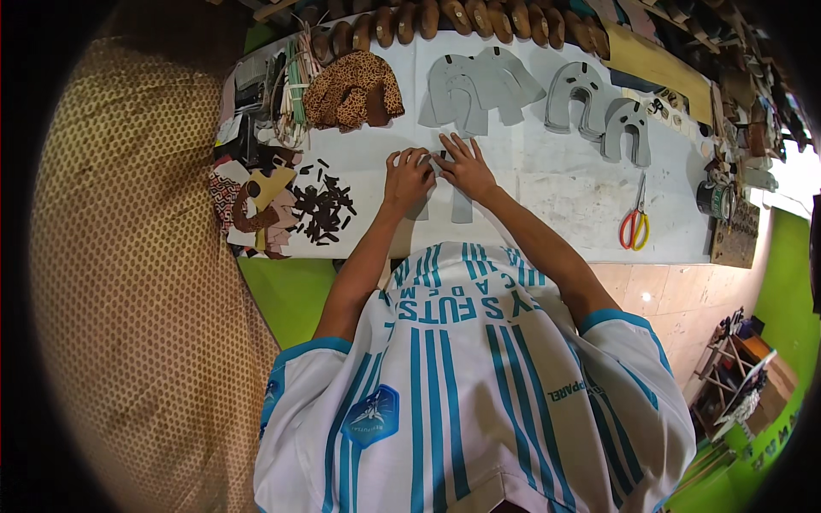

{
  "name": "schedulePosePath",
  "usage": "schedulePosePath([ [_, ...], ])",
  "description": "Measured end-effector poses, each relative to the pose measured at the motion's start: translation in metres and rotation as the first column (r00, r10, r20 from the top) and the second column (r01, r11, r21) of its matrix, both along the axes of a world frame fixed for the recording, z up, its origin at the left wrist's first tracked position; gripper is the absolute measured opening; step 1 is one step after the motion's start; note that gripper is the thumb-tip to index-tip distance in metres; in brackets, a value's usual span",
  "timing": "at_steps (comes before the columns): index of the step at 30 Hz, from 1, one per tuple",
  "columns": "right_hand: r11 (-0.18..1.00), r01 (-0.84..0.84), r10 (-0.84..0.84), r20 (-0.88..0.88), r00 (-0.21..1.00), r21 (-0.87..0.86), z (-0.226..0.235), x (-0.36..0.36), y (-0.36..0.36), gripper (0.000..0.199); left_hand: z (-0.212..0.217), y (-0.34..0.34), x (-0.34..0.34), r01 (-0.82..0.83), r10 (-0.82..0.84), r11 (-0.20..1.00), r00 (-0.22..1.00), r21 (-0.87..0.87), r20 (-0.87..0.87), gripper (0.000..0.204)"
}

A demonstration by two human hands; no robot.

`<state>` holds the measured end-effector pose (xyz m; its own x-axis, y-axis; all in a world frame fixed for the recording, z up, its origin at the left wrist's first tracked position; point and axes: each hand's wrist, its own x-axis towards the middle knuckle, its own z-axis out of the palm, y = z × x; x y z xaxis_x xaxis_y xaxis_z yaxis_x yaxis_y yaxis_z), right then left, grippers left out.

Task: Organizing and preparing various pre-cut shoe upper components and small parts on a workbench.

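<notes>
A grey U-shaped piece [462, 205] lies on the white table in front of me, its upper part largely covered by my hands. A small black tab [443, 156] sits at its top, between my hands. My left hand [409, 178] is curled with its fingers drawn in at the piece's left side; whatever lies under the fingertips is hidden. My right hand [467, 173] rests on the right side, fingers stretched out and thumb beside the tab. A heap of small black tabs [323, 209] is left of my left hand.
Beyond my hands lie overlapping grey pieces [483, 90], with U-shaped stacks [571, 98] to their right. Scissors [635, 224] with red and yellow handles lie right. Leopard-print pieces [346, 90] are far left. Brown shoe lasts [479, 17] line the back edge; a can [715, 200] stands far right.
</notes>
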<state>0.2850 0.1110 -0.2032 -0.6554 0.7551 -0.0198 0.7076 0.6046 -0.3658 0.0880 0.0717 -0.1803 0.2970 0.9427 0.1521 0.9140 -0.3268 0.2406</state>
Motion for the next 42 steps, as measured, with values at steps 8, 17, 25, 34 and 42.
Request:
schedulePosePath([
  [8,1.0,0.004,-0.005,-0.014,1.0,-0.01,-0.003,0.002,0.0,0.046,-0.001,-0.01,-0.003,-0.126,0.134,0.989,0.986,-0.081,0.097,0.016],
  [17,1.0,0.014,-0.014,-0.001,1.0,-0.019,-0.002,0.002,-0.002,0.047,-0.006,-0.009,0.003,-0.229,0.271,0.95,0.942,-0.211,0.197,0.013],
  [25,1.0,0.022,-0.022,0.003,1.0,-0.019,-0.001,0.0,-0.004,0.048,-0.01,-0.009,0.01,-0.28,0.321,0.934,0.93,-0.224,0.178,0.012],
  [34,0.999,0.026,-0.026,-0.001,1.0,-0.021,-0.002,0.001,-0.004,0.047,0.0,-0.016,-0.002,-0.145,0.161,0.984,0.974,-0.105,0.162,0.011],
  [42,0.999,0.032,-0.032,0.035,0.999,-0.013,-0.003,0.001,-0.007,0.049,0.0,-0.014,-0.002,-0.122,0.13,0.99,0.983,-0.068,0.131,0.012],
])
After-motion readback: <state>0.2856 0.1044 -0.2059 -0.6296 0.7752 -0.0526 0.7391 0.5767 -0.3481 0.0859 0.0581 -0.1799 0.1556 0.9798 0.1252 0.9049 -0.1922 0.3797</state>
